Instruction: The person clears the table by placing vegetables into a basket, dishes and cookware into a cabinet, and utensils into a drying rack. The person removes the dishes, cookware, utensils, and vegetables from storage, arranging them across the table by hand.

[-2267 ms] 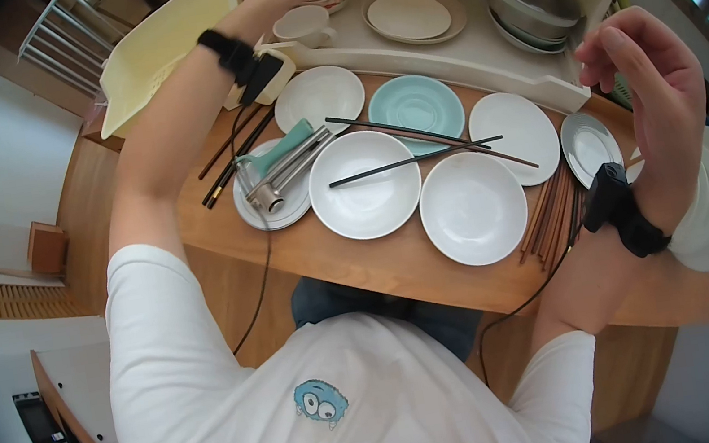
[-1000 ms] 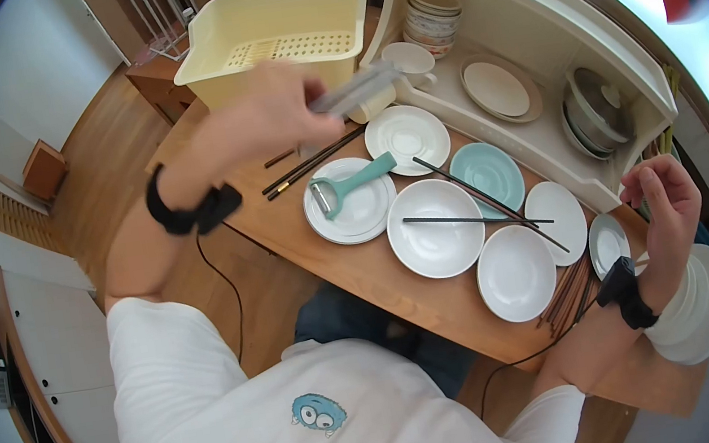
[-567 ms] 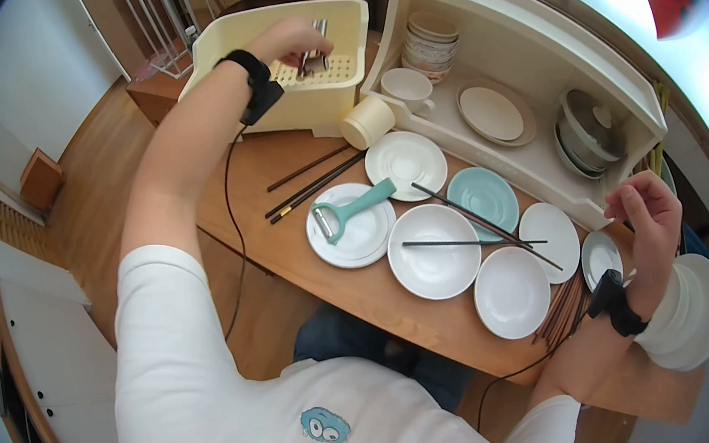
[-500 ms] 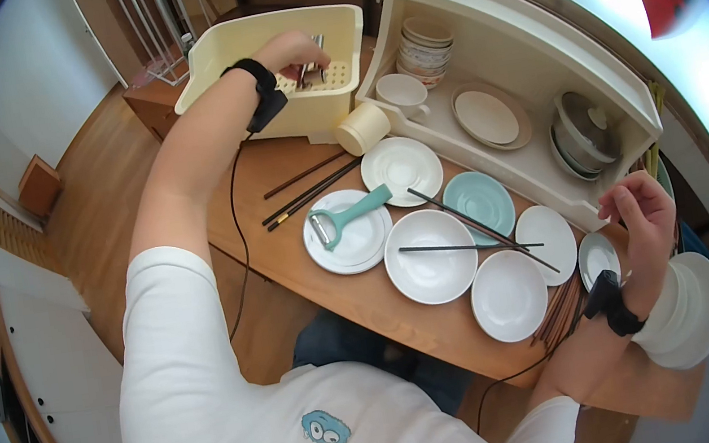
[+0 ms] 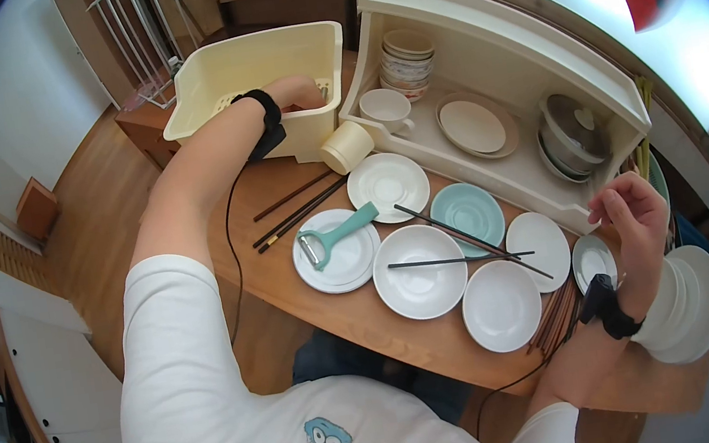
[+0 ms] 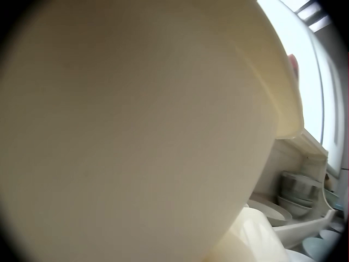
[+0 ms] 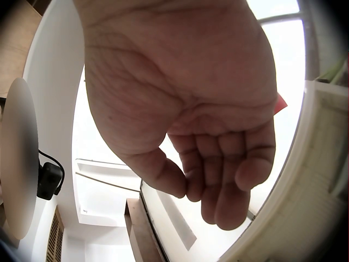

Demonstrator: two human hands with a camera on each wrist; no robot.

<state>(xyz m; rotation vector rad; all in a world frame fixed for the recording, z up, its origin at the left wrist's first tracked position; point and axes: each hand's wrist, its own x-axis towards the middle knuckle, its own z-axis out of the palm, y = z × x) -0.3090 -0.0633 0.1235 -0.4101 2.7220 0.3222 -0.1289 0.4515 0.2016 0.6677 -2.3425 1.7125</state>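
My left hand (image 5: 298, 93) is down inside the pale yellow basin (image 5: 197, 71), its fingers partly hidden behind the front wall. A bit of the silver garlic press (image 5: 325, 93) that it grips shows beside the fingers. The left wrist view is filled mostly by the basin's outer wall (image 6: 136, 136). My right hand (image 5: 638, 218) is raised over the right end of the table, fingers loosely curled and holding nothing; its palm (image 7: 180, 71) faces the right wrist camera. A green peeler (image 5: 338, 235) lies across stacked white plates (image 5: 340, 278).
White bowls (image 5: 424, 293), a teal plate (image 5: 467, 210) and chopsticks (image 5: 460, 259) cover the table. A yellow cup (image 5: 347, 147) lies tipped by the basin. Behind stands a cream shelf (image 5: 489, 17) with stacked bowls (image 5: 406, 60), a mug (image 5: 384, 108) and a lidded pot (image 5: 576, 131).
My left hand took the garlic press from the plate on the left, carried it across to the basin and lowered it inside. The peeler stayed on the plates. The right hand stayed raised.
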